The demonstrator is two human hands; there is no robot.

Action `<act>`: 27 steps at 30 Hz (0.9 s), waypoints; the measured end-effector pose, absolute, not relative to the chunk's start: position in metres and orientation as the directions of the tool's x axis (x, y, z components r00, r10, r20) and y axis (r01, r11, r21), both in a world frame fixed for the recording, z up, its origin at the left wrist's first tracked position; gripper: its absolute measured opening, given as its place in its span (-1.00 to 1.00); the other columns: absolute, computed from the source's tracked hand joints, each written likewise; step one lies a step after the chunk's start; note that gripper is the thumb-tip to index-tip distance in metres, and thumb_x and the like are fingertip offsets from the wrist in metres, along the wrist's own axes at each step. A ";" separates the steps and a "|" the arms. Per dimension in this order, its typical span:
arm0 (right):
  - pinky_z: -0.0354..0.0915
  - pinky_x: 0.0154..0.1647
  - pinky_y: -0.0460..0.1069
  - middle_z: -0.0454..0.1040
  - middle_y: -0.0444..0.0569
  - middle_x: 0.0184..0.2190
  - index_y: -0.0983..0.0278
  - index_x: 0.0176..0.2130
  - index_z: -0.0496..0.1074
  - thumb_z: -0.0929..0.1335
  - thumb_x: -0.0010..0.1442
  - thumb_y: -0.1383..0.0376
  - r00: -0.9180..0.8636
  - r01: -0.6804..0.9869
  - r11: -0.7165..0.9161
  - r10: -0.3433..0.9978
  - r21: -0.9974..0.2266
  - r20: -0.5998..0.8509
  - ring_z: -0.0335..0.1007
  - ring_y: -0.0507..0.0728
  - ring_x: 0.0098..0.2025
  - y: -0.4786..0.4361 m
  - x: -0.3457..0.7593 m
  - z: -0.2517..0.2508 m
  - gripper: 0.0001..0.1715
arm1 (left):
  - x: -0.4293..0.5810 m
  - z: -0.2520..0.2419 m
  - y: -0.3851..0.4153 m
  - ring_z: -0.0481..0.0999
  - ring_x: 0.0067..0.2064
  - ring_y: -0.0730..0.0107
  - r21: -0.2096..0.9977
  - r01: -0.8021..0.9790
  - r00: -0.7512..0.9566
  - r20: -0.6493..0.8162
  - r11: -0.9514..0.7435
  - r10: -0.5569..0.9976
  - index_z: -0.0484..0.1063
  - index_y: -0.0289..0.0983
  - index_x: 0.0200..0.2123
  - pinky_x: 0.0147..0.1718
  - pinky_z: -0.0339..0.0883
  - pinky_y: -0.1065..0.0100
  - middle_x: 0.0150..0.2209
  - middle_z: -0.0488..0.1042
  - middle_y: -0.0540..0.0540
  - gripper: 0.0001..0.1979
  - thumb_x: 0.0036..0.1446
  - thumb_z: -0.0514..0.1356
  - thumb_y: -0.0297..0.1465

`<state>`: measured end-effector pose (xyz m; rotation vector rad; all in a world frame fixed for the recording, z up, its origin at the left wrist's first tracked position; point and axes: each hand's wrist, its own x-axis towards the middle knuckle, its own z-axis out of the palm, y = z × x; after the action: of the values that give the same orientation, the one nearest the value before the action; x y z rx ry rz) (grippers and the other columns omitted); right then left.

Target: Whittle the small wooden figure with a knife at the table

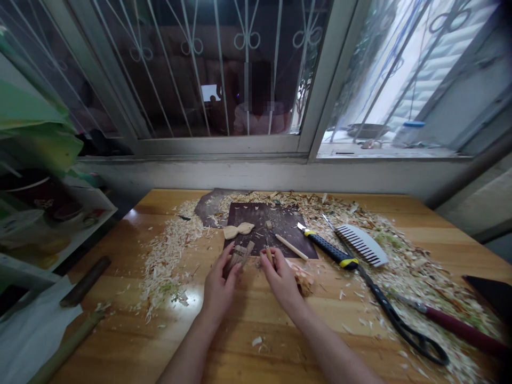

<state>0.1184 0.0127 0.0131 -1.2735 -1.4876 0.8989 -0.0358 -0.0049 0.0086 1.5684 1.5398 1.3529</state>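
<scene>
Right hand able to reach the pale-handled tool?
Likely yes: nothing visible blocks the right hand from the pale-handled tool, though it may first need to release the brown-handled tool.

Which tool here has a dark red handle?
The rightmost tool, lying among the shavings. Its handle is dark red; the utility knife is black and yellow, and the slim tool on the dark mat has a pale handle.

A: What finishes do you read?
B: I read the table [132,341] as smooth, glossy wood; I get glare off it. Mat [244,213] looks matt.
A: And the block [236,257]?
B: Rough wood. Carving [239,230]: bare wood, smoother, matt.
A: Tools?
B: Cutter [330,252]: metal blade [301,226], textured grip [320,242], plastic by the look. Comb [365,241]: smooth plastic, I'd say. Shavings [166,258]: raw wood. Window frame [220,146]: dull metal.
</scene>
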 end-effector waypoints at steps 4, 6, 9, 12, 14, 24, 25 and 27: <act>0.17 -0.42 -0.09 0.33 -0.11 -0.40 0.24 -0.25 0.24 0.19 0.18 0.11 -0.013 0.226 0.151 0.988 -0.962 0.152 0.23 0.07 -0.38 0.017 0.119 0.008 -0.74 | -0.033 0.006 -0.006 0.46 -0.10 0.29 0.923 0.319 -0.122 0.267 -0.217 0.956 0.29 -0.15 0.04 -0.18 0.36 0.29 -0.02 0.42 -0.12 -0.60 0.09 0.10 -0.33; 0.16 -0.45 -0.10 0.31 -0.13 -0.44 0.24 -0.27 0.25 0.19 0.18 0.10 -0.023 0.226 0.142 0.990 -0.964 0.141 0.22 0.06 -0.42 0.017 0.118 0.008 -0.74 | -0.032 0.003 -0.005 0.46 -0.11 0.30 0.938 0.284 -0.125 0.244 -0.201 0.962 0.30 -0.16 0.02 -0.17 0.37 0.28 0.00 0.40 -0.12 -0.61 0.09 0.11 -0.32; 0.14 -0.47 -0.10 0.29 -0.15 -0.49 0.24 -0.29 0.27 0.20 0.17 0.10 -0.029 0.233 0.137 0.991 -0.963 0.134 0.19 0.04 -0.46 0.015 0.118 0.009 -0.74 | -0.032 -0.003 -0.004 0.48 -0.16 0.31 0.961 0.221 -0.161 0.206 -0.168 0.965 0.31 -0.20 -0.02 -0.17 0.37 0.29 -0.06 0.43 -0.15 -0.63 0.07 0.12 -0.31; 0.14 -0.46 -0.10 0.31 -0.14 -0.48 0.25 -0.29 0.29 0.21 0.16 0.11 -0.026 0.238 0.150 0.989 -0.960 0.148 0.19 0.05 -0.45 0.014 0.118 0.010 -0.73 | -0.031 -0.004 -0.004 0.50 -0.23 0.32 0.979 0.154 -0.188 0.160 -0.132 0.969 0.30 -0.25 -0.07 -0.21 0.38 0.28 -0.16 0.45 -0.15 -0.65 0.06 0.14 -0.29; 0.14 -0.46 -0.10 0.32 -0.13 -0.48 0.25 -0.30 0.31 0.22 0.15 0.11 -0.023 0.235 0.154 0.988 -0.960 0.153 0.20 0.05 -0.44 0.013 0.118 0.010 -0.73 | -0.031 -0.003 -0.004 0.50 -0.24 0.33 0.984 0.120 -0.190 0.155 -0.134 0.969 0.29 -0.24 -0.05 -0.22 0.38 0.29 -0.19 0.46 -0.14 -0.63 0.05 0.15 -0.29; 0.24 -0.29 -0.03 0.42 -0.06 -0.35 0.26 -0.22 0.36 0.29 0.08 0.06 -0.040 0.070 0.098 0.995 -0.993 0.096 0.32 0.13 -0.26 0.014 0.116 0.011 -0.64 | -0.026 0.008 -0.002 0.47 -0.20 0.27 0.979 -0.188 -0.241 0.036 -0.083 0.970 0.35 -0.22 -0.15 -0.24 0.38 0.28 -0.19 0.44 -0.12 -0.61 -0.10 0.27 -0.29; 0.25 -0.24 -0.02 0.43 -0.05 -0.31 0.26 -0.19 0.35 0.31 0.06 0.07 -0.064 0.030 0.079 0.995 -0.996 0.077 0.33 0.14 -0.22 0.013 0.115 0.012 -0.62 | -0.024 0.010 -0.002 0.49 -0.24 0.30 0.965 -0.258 -0.230 -0.007 -0.054 0.973 0.33 -0.22 -0.16 -0.27 0.39 0.29 -0.23 0.44 -0.09 -0.61 -0.11 0.27 -0.29; 0.25 -0.17 0.01 0.44 -0.03 -0.25 0.26 -0.15 0.32 0.36 0.00 0.08 -0.131 -0.054 0.022 0.991 -0.998 0.029 0.35 0.16 -0.19 0.012 0.111 0.014 -0.55 | -0.019 0.012 -0.002 0.50 -0.29 0.35 0.912 -0.409 -0.211 -0.090 -0.004 0.973 0.29 -0.22 -0.18 -0.27 0.38 0.31 -0.28 0.45 -0.05 -0.61 -0.12 0.28 -0.29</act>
<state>0.1113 0.0118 0.0144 -1.0853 -1.2779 1.3107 -0.0190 -0.0019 0.0124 0.7450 1.0661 1.5076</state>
